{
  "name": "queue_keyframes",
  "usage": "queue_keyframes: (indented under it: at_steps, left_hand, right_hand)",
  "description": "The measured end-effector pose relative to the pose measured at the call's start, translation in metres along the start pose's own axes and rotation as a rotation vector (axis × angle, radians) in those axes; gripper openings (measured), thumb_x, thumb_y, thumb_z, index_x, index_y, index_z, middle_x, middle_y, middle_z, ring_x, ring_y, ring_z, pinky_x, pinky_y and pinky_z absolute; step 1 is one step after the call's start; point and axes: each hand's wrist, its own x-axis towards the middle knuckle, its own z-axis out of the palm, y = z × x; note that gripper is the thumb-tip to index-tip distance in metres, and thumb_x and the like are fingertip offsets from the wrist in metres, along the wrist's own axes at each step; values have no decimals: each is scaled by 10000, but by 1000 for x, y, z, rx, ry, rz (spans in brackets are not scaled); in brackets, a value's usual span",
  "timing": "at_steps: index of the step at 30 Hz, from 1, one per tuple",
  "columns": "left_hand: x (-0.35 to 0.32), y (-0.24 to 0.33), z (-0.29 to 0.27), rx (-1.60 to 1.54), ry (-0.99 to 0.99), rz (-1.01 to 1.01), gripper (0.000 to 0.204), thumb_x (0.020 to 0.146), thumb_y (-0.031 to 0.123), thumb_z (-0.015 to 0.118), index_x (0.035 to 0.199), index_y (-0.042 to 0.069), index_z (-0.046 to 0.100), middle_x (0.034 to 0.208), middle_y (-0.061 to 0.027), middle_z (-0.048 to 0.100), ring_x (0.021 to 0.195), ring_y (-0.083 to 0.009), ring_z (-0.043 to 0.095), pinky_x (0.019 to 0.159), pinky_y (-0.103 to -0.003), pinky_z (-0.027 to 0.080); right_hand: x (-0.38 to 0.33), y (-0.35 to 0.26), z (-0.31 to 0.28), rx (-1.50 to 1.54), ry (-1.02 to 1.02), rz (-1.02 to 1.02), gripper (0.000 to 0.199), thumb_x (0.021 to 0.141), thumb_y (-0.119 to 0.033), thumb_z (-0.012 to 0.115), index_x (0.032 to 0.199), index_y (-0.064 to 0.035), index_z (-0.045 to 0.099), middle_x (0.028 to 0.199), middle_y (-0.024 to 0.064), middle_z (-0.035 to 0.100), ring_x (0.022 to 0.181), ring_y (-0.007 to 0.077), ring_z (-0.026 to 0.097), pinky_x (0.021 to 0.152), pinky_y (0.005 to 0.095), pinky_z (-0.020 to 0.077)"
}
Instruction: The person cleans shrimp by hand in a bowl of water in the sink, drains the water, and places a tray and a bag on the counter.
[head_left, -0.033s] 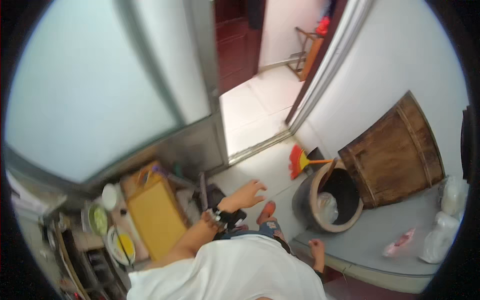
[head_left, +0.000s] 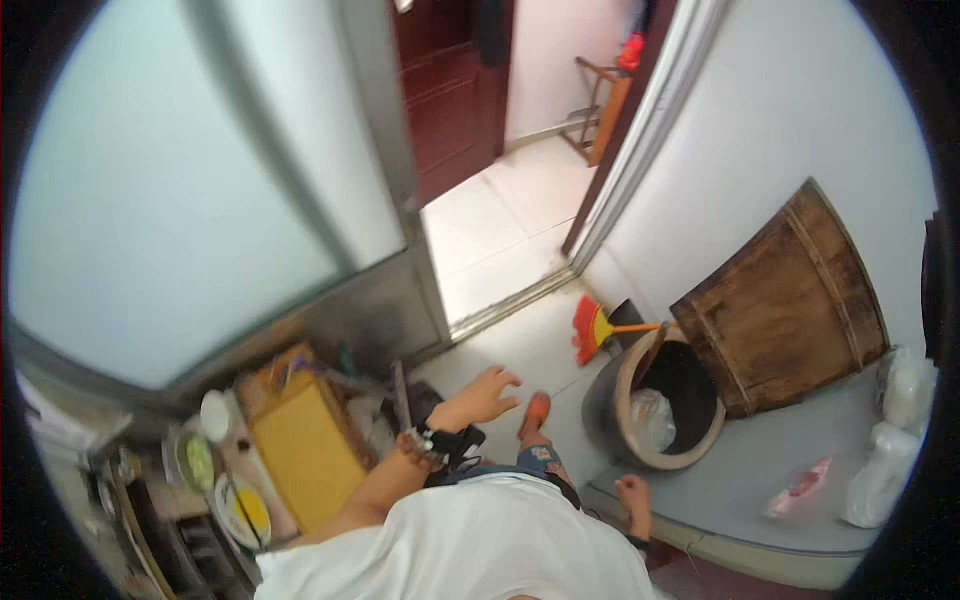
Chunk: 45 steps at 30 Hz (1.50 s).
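Note:
My left hand [head_left: 483, 396] reaches forward over the floor, its fingers spread and nothing in them. A bead bracelet [head_left: 422, 450] and a black band [head_left: 452, 440] are on that wrist. My right hand [head_left: 631, 493] hangs low beside the front edge of a grey counter [head_left: 740, 480]; its fingers are loosely curled, with nothing visible in them. Nearest to it is a dark, wide-mouthed jar [head_left: 612, 410] with a clear plastic bag [head_left: 652, 418] inside. Neither hand touches anything that I can see.
A doorway ahead opens on a tiled floor [head_left: 500, 225]. A red and yellow broom [head_left: 590, 328] lies by the jar. A large wooden board [head_left: 790, 310] leans on the right wall. To my left are a yellow board [head_left: 305, 440], a bowl of green food [head_left: 197, 462] and a plate [head_left: 232, 515].
The doorway and frosted glass panel have shifted left in the picture. My left hand appears slightly further left; my right hand has barely moved.

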Motion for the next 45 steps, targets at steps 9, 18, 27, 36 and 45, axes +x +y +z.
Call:
queue_keyframes:
  at_steps: [9, 18, 27, 36, 45]
  left_hand:
    - [231, -52, -109, 196, 7, -314, 382, 837, 286, 604, 1152, 79, 543, 1259, -224, 458, 1298, -369, 274, 1023, -421, 304]
    - [399, -123, -240, 63, 559, -254, 195, 805, 238, 640, 900, 68, 624, 1137, -226, 538, 1161, -370, 446, 956, -397, 370]
    - [526, -346, -417, 364, 659, -350, 240, 798, 257, 611, 758, 22, 632, 805, -165, 623, 855, -304, 585, 769, -384, 456]
    - [819, -279, -545, 244, 100, -324, 253, 829, 239, 589, 986, 42, 572, 1135, -230, 523, 1133, -367, 450, 933, -408, 379]
    - [1076, -293, -491, 222, 59, -61, 385, 783, 262, 664, 1104, 83, 548, 1270, -293, 401, 1248, -407, 319, 1012, -437, 296]
  right_hand:
    - [290, -217, -20, -116, -232, -240, 272, 753, -234, 663, 913, -15, 641, 905, 174, 643, 865, 294, 621, 755, 366, 483]
    - [512, -525, 20, -117, -426, -743, 300, 811, -245, 586, 1002, -13, 588, 960, 184, 606, 893, 325, 585, 788, 376, 462]
    - [694, -687, 99, -272, -509, -728, 387, 826, -274, 588, 1127, -35, 544, 1043, 153, 610, 893, 303, 602, 789, 366, 466]
    - [880, -845, 67, -82, -175, -722, 301, 856, -256, 526, 1049, -28, 563, 981, 167, 601, 912, 343, 569, 800, 417, 453]
    - [1134, -875, 17, -236, -324, -694, 309, 775, -264, 597, 933, 0, 626, 913, 179, 633, 875, 365, 587, 762, 444, 464]
